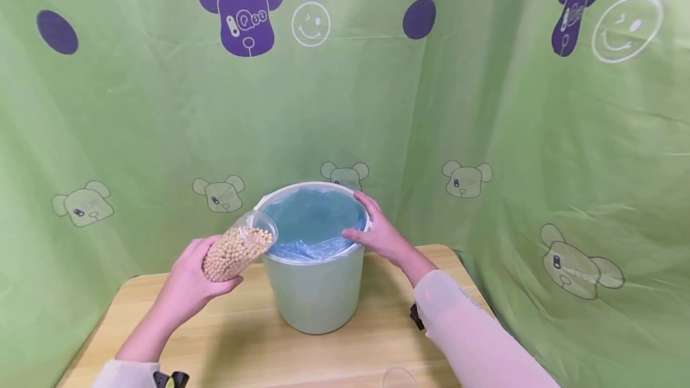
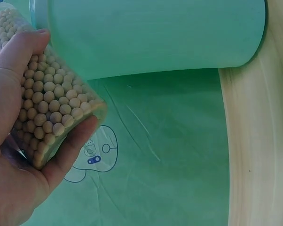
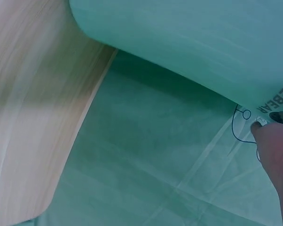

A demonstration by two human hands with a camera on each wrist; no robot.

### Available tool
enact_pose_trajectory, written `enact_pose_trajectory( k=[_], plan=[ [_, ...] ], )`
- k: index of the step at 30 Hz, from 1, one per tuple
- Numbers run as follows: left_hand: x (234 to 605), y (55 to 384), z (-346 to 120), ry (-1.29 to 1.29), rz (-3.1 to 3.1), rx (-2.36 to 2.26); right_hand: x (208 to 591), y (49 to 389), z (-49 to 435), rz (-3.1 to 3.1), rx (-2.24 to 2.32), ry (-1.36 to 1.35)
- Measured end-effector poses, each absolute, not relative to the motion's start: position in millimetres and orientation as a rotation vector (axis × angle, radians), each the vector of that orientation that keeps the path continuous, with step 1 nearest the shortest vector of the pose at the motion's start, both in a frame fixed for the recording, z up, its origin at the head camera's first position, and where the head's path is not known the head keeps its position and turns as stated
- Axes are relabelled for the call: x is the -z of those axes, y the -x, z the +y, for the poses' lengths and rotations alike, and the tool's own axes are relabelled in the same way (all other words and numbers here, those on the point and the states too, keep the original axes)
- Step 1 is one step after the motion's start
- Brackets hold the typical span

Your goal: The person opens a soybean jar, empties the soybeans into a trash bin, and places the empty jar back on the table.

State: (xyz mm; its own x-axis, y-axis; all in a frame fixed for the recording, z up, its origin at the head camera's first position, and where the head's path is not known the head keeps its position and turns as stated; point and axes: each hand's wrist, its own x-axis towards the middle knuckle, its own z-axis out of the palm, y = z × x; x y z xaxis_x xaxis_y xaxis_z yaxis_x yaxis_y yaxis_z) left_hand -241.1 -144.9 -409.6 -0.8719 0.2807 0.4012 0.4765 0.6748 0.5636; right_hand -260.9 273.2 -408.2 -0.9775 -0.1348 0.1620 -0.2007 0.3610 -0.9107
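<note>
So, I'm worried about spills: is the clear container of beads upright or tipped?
Tipped: in the left hand, the clear container slants, its mouth toward the bucket, with beads inside.

From where I stand, the bucket (image 3: 188,42) carries dark lettering (image 3: 281,97), partly hidden, legible as "LEBEAR". Green curtain (image 1: 356,100): purple bear head (image 1: 247,23) marked apparently "Qee"; adjacent white winking smiley (image 1: 311,24). Sleeve (image 1: 469,322) lettering: illegible.

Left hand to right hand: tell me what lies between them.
In the head view: the tilted clear container of beige balls that the left hand holds, then the bin that the right hand grips.
</note>
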Motion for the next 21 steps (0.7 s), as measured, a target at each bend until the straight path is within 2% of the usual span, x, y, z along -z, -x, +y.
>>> enact_pose_trajectory(
  k=[5, 21],
  plan=[
    [405.8, 252.8, -145.4, 0.591, -2.645, 1.018, 410.8, 265.2, 273.8, -2.578, -1.599, -0.296],
    [379.5, 272.1, -148.0, 0.588, -2.743, 0.918, 418.5, 265.4, 272.6, -2.524, -1.652, -0.271]
  ],
)
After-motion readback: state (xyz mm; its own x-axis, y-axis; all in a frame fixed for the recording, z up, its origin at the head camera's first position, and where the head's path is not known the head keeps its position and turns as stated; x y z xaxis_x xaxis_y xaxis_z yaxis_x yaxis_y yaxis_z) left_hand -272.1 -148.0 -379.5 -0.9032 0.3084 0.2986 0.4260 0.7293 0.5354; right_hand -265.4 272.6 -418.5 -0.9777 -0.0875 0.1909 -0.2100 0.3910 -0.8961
